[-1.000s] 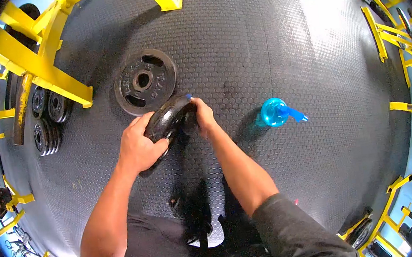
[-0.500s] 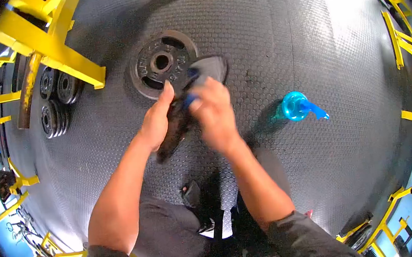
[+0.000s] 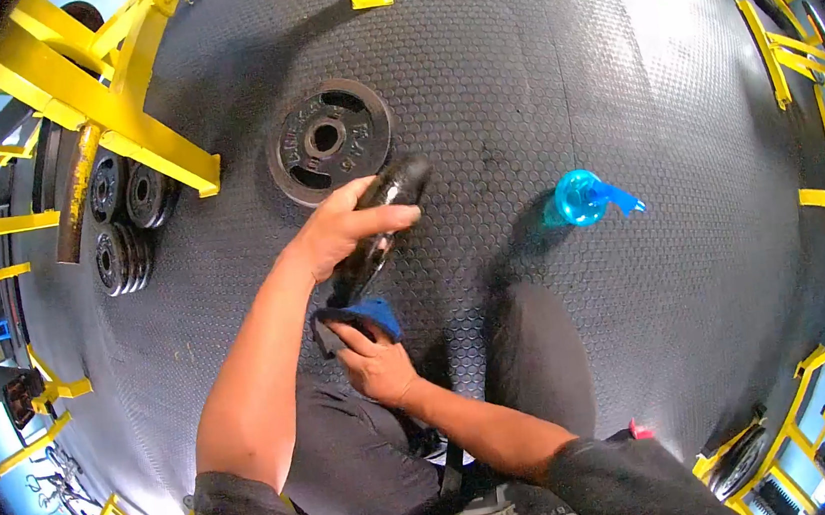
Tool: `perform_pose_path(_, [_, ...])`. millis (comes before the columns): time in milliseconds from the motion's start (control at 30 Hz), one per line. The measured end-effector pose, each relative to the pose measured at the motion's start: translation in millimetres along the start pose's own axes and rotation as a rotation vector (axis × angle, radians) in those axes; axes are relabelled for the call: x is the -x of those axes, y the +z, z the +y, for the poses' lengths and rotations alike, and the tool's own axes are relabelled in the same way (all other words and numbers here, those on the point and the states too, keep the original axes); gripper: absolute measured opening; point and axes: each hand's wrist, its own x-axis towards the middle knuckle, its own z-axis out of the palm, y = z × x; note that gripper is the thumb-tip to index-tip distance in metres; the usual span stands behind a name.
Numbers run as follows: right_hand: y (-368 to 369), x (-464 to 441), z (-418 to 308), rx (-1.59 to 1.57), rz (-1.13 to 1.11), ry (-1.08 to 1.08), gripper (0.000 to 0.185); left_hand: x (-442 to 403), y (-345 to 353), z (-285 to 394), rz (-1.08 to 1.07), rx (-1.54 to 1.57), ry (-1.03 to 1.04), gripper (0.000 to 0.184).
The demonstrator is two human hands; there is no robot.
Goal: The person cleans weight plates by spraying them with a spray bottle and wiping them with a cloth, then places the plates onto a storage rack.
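Weight plate [image 3: 399, 186] gripped tilted in my left hand [image 3: 339, 229], blue cloth [image 3: 375, 314] held in my right hand [image 3: 381, 369], 1 flat plate [image 3: 348, 140] beyond, stacked plates [image 3: 109, 259] near the floor's [image 3: 683, 249] left edge

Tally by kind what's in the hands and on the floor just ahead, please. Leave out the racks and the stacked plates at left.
Plates: 2 (held plate, loose plate)
Cloths: 1 (blue cloth)
Bottles: 1 (spray bottle)
Total: 4

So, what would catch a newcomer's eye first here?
Probably the bright blue bottle on the dark floor right of centre, and the big yellow frame at upper left. In the middle, the left fingers grip a black weight plate, and the right fingers hold a blue cloth near its lower end.
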Motion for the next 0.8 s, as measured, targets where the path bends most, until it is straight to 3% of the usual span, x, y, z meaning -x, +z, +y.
perform_pose_path(67, [-2, -2, -13, -0.361, 0.203, 0.145, 0.034, 0, 7, 5, 0.174, -0.603, -0.014, 0.058])
perform_pose_path(100, [15, -2, -18, -0.395, 0.469, 0.255, 0.027, -3, 5, -1, 0.270, -0.626, -0.032, 0.063])
perform_pose_path(133, [24, 2, -12, -0.396, 0.480, 0.251, 0.027, -4, 1, -10, 0.268, -0.636, -0.026, 0.063])
perform_pose_path(200, [29, -8, 3, -1.502, 0.422, 1.322, 0.014, 0, -4, -27, 0.395, -0.695, 0.027, 0.062])
perform_pose_path(267, [32, -5, 34, -2.184, 0.268, 1.368, 0.022, 14, 7, -38, 0.428, -0.715, 0.103, 0.059])
perform_pose_path(400, [27, -11, 58, -2.266, 0.339, 1.482, 0.029, 56, 33, -23, 0.385, -0.628, 0.066, 0.055])
perform_pose_path(433, [61, -4, 83, -2.325, 0.266, 1.377, 0.029, 66, 39, -14, 0.381, -0.530, -0.009, 0.054])
perform_pose_path(533, [4, -20, 99, -2.270, 0.522, 1.430, 0.020, 83, 54, 5, 0.299, -0.629, -0.057, 0.051])
perform_pose_path(600, [-13, -30, 126, -2.237, 0.802, 1.171, 0.018, 87, 59, -1, 0.291, -0.580, -0.026, 0.051])
perform_pose_path(667, [-45, -35, 137, -1.938, 0.955, 0.966, 0.026, 88, 63, -7, 0.230, -0.664, -0.026, 0.054])
perform_pose_path(800, [-93, -29, 139, -1.452, 0.850, 0.699, 0.030, 80, 70, -9, 0.180, -0.880, -0.106, 0.066])
